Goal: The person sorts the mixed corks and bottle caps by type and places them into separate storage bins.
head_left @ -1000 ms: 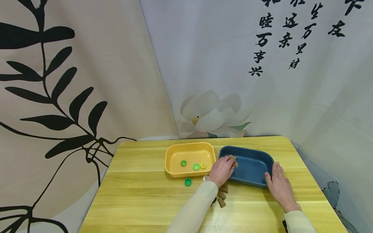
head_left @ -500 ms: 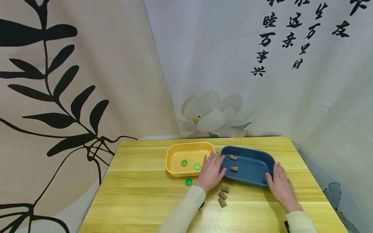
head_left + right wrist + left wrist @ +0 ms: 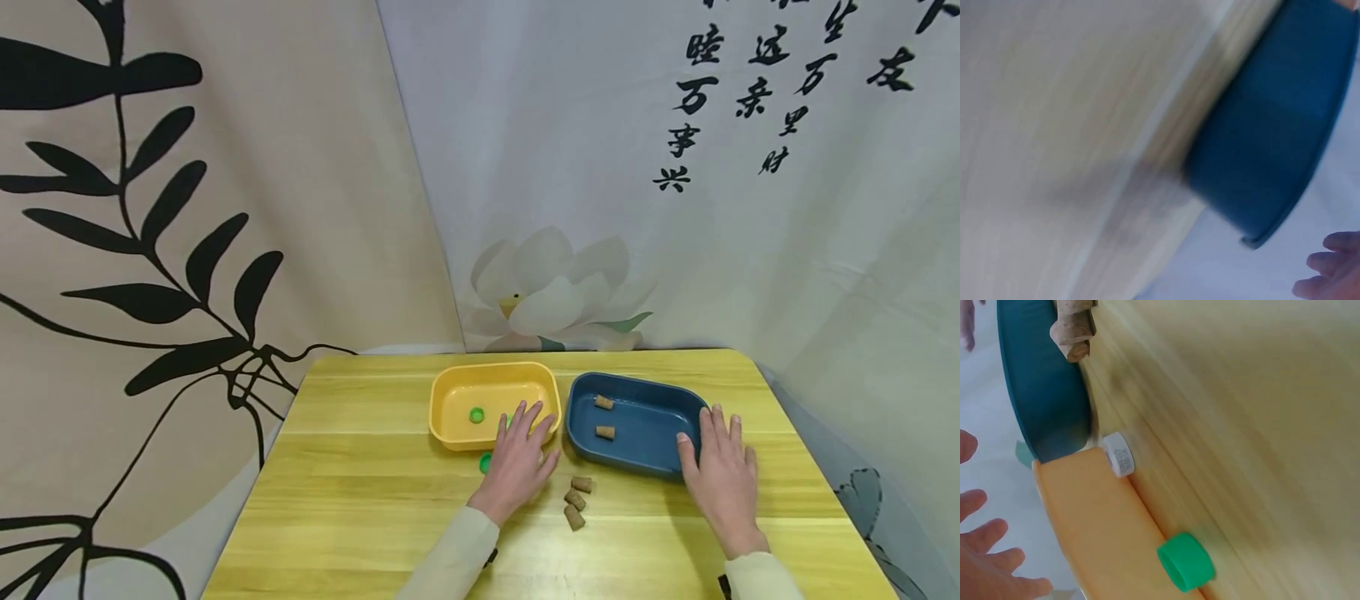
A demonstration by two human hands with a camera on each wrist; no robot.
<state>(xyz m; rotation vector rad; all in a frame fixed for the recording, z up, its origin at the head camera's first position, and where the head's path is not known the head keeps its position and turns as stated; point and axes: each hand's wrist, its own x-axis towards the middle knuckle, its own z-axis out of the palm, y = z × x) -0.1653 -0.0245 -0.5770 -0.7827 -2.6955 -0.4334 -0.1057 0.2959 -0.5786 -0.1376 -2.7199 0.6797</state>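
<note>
Left hand [image 3: 516,462], fingers loose, over yellow tray [image 3: 498,387]; right hand [image 3: 722,483] at blue tray [image 3: 648,425]; each grip apart.

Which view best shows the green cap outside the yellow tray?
Left wrist: the green cap appears large and unobstructed. Head shows it small, partly hidden by the left hand; right wrist doesn't show it.

The head camera looks forward-down; closer wrist views share the blue tray [image 3: 648,425].
</note>
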